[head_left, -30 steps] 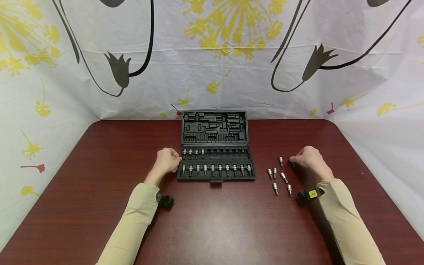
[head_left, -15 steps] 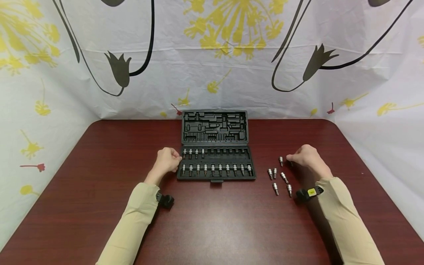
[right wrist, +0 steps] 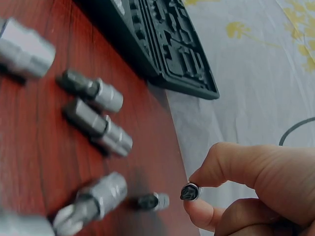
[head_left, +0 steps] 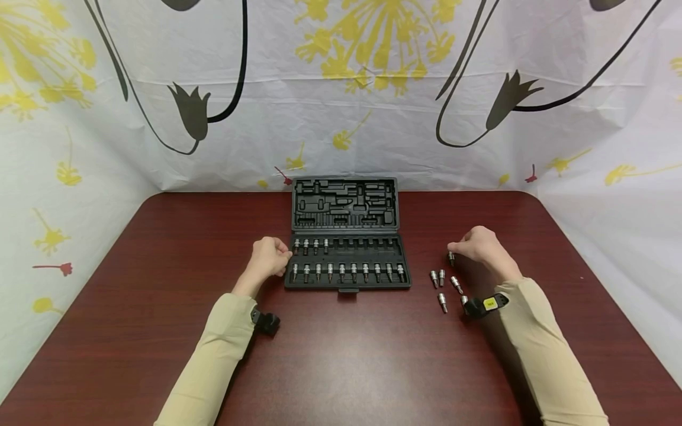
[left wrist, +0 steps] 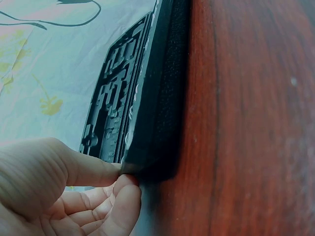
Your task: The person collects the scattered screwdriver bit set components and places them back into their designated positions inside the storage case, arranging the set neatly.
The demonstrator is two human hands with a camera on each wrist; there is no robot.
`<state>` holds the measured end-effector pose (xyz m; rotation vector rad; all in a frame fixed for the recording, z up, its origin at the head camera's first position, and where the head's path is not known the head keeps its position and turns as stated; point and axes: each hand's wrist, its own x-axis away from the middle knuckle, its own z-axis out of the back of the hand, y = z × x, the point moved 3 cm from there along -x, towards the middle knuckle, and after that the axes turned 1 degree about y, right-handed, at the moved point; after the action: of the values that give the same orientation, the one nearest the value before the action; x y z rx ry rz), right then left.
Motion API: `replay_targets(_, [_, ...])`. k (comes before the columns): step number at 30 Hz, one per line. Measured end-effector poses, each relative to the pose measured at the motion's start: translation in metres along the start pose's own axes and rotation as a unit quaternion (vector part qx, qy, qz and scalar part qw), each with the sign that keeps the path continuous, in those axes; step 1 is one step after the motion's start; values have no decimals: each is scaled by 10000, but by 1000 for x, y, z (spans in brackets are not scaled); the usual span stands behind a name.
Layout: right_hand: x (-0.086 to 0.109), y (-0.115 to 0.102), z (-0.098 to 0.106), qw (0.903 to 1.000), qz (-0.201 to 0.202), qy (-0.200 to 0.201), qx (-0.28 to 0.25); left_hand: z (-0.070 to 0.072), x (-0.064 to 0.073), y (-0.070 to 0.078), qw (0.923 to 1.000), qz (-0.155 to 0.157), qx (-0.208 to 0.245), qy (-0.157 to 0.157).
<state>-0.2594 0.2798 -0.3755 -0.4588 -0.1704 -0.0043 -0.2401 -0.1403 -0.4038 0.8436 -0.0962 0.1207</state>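
My left hand pinches the left edge of the open black case; in the left wrist view thumb and index finger meet at its corner. Bit sockets fill the case's front row, and several stand at the left end of its back row. Over the table to the right, my right hand holds a bit socket between thumb and fingers, tip facing the wrist camera. Just below it another bit socket lies on the table. Several more loose bit sockets lie nearer the front.
The case's lid stands tilted back, showing moulded recesses. Behind the dark red table hangs a white cloth with flower prints. A wrist camera on the right arm partly covers one loose bit socket.
My right hand has lifted the bit socket and moved left, to above another loose one. My left hand has stayed at the case's edge.
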Motion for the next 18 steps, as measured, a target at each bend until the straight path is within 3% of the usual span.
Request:
replay_targets(8, [-3,-16,-6,9995,-4,-282,-169,0,0,-1,10000,27,21,-26])
replay_targets(18, [-7,-32,-12,9989,67,-328,-342,0,1,0,10000,47,-26,-31])
